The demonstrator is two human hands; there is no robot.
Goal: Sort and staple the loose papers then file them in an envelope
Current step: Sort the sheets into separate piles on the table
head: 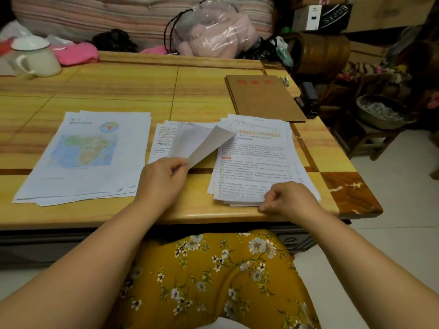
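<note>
Three groups of paper lie on the wooden table (118, 81). A pile topped by a map sheet (83, 153) is on the left. My left hand (164, 176) pinches the near corner of a curled white sheet (202, 143), lifted over the middle pile (162, 138). On the right lies a printed text stack (256, 162); my right hand (287, 198) pinches its near edge. A brown envelope (263, 98) lies flat at the back right. A black stapler (308, 98) sits at the table's right edge.
A white enamel mug (38, 58) with a lid stands at the back left beside pink cloth (76, 53). A clear plastic bag (211, 29) sits behind the table. A wooden stool with a basket (380, 110) stands to the right.
</note>
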